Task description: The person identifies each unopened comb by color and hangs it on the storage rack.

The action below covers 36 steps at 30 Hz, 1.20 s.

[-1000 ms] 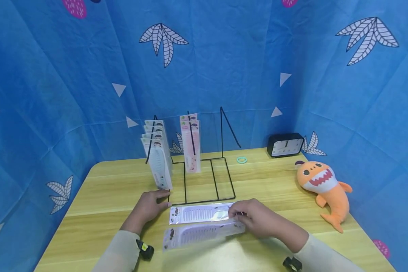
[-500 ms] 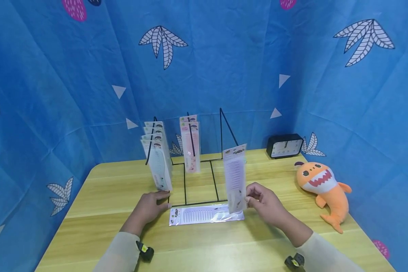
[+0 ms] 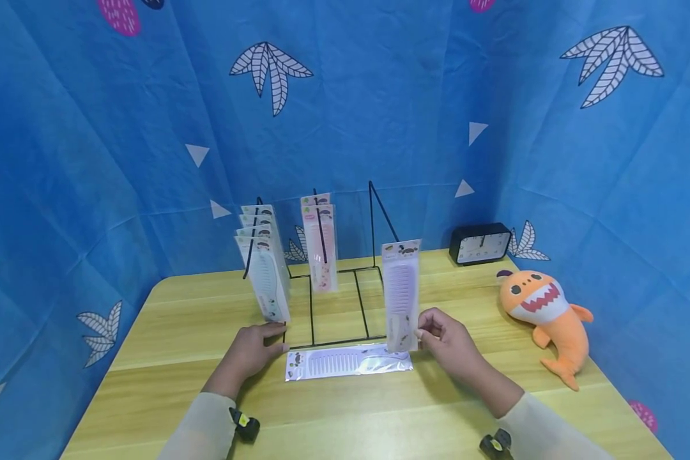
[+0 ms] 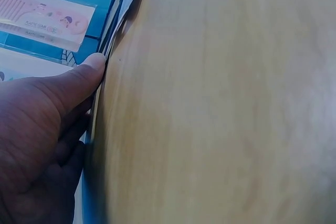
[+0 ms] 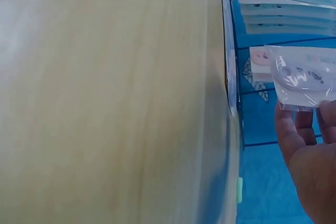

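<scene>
My right hand point(image 3: 445, 342) pinches the lower right edge of a purple comb in clear packaging point(image 3: 401, 294). The comb stands upright, its top overlapping the tip of the right hook of the black wire rack point(image 3: 361, 303). In the right wrist view, the fingers point(image 5: 290, 135) are at the bottom end of the comb packet point(image 5: 304, 74). My left hand point(image 3: 252, 348) holds the rack's front left corner, with the thumb point(image 4: 84, 80) along the wire in the left wrist view. A second packaged purple comb point(image 3: 347, 361) lies flat along the rack's front.
Several packaged pale blue combs point(image 3: 268, 281) hang on the left hook, and packaged pink combs point(image 3: 322, 243) on the middle one. Further right are a black clock point(image 3: 481, 245) and an orange shark plush point(image 3: 549, 319). A blue patterned curtain point(image 3: 345, 115) encloses the wooden table point(image 3: 322, 421).
The right hand has lifted the purple comb off the table and turned it upright, then shifted it slightly, facing it forward at the right hook. The left hand has stayed at the rack's corner.
</scene>
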Each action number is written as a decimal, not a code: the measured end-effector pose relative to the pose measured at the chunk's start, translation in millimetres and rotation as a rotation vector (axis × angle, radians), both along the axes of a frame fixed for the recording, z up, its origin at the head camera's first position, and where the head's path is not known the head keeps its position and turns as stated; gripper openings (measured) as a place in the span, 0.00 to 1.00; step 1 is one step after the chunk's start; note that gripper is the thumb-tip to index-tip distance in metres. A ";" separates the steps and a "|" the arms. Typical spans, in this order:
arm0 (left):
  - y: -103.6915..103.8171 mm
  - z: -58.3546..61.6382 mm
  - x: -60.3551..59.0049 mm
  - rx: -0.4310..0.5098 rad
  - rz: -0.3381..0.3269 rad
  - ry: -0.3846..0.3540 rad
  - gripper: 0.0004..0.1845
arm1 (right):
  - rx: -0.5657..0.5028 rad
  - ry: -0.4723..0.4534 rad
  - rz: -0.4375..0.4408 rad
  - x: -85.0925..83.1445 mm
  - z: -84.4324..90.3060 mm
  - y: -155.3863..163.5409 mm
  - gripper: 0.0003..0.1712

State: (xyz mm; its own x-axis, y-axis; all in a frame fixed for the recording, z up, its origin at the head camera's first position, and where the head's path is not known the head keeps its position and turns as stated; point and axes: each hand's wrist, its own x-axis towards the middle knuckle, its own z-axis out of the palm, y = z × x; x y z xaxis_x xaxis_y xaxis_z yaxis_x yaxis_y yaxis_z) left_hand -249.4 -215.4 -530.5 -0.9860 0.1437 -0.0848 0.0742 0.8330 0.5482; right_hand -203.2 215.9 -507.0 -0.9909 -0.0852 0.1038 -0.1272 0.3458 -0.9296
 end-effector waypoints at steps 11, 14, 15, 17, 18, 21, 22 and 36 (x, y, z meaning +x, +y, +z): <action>0.5 1.0 0.2 0.008 0.004 -0.001 0.27 | 0.027 0.000 -0.030 -18.5 3.7 -8.2 0.03; 1.2 1.0 0.9 0.007 0.009 -0.004 0.27 | 0.017 0.001 -0.029 -30.7 5.1 -11.0 0.03; 1.6 0.8 0.9 0.005 0.008 -0.003 0.27 | 0.014 0.000 -0.029 -35.0 5.7 -12.1 0.03; 2.2 0.7 1.2 0.005 0.011 -0.006 0.27 | 0.006 0.000 -0.032 -45.1 5.8 -14.0 0.03; 2.4 0.9 1.4 0.003 0.011 -0.006 0.27 | -0.002 -0.002 -0.034 -50.8 6.0 -15.1 0.03; 2.7 1.2 1.0 0.004 0.010 -0.002 0.27 | -0.025 -0.008 -0.040 -69.1 7.0 -18.3 0.03; 2.4 1.3 1.1 0.007 0.011 -0.002 0.27 | -0.025 -0.010 -0.042 -75.6 7.0 -19.6 0.03; -1.4 -0.8 -1.1 0.018 -0.004 -0.004 0.27 | 0.003 -0.007 -0.110 -130.1 11.9 -39.0 0.04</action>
State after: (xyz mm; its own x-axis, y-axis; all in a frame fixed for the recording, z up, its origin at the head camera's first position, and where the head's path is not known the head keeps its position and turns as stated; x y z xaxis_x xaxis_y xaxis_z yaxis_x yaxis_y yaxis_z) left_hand -250.4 -216.8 -531.2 -0.9851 0.1493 -0.0857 0.0758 0.8229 0.5631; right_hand -333.3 176.9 -495.1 -0.9951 0.0235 0.0965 -0.0816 0.3597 -0.9295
